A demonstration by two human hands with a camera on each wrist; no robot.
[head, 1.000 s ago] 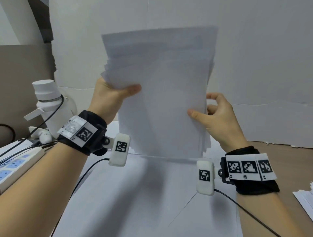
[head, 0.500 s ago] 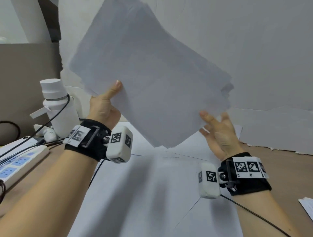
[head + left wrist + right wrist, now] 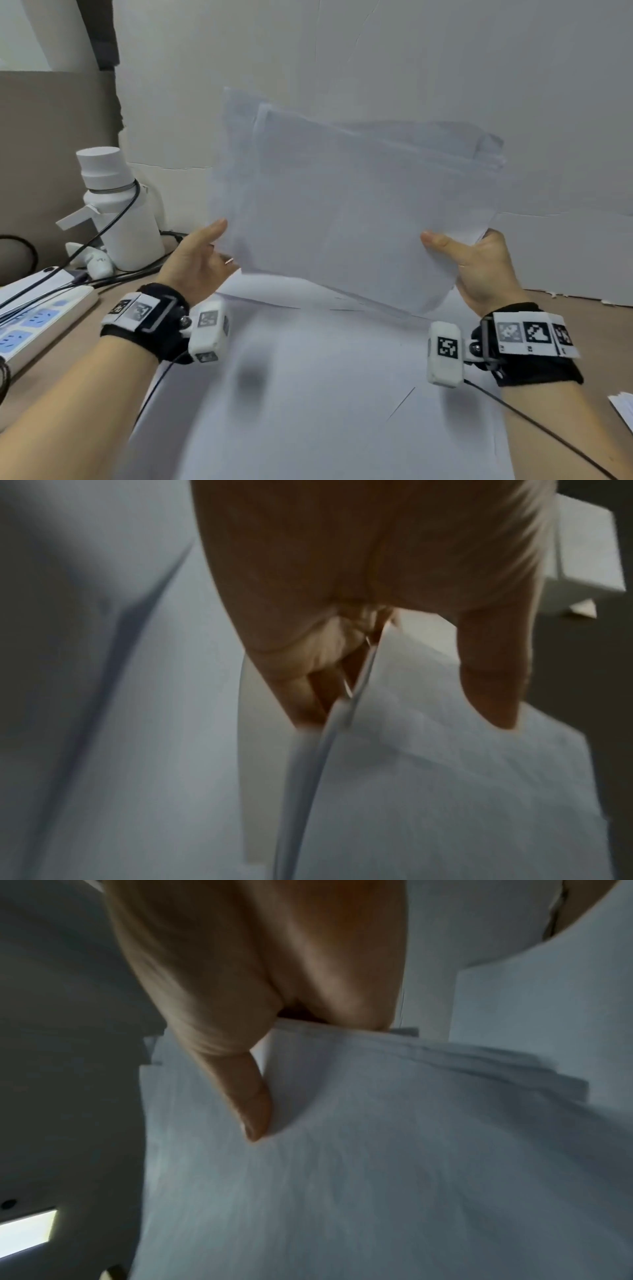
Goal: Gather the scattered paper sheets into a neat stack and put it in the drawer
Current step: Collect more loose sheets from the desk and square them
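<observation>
A stack of white paper sheets (image 3: 349, 212) hangs above the table, long side roughly level, its edges uneven and fanned at the top right. My left hand (image 3: 219, 246) holds its lower left edge; in the left wrist view the thumb (image 3: 489, 683) lies on one face of the paper stack (image 3: 445, 777) and the fingers (image 3: 308, 693) on the other. My right hand (image 3: 455, 253) pinches the lower right edge, with the thumb (image 3: 253, 1104) pressed on the front of the stack (image 3: 377, 1164) and the fingers hidden behind. No drawer is in view.
Large white sheets cover the table (image 3: 308, 394) under my hands. A white bottle (image 3: 116, 212), a small white object (image 3: 97, 265), cables and a power strip (image 3: 41, 322) sit at the left. More paper (image 3: 623, 407) pokes in at the right edge. A white wall stands close behind.
The stack stood upright on its short edge a second ago, then swung tilted up to the left, and is lower with its long side level. Both hands shifted their hold to the side edges.
</observation>
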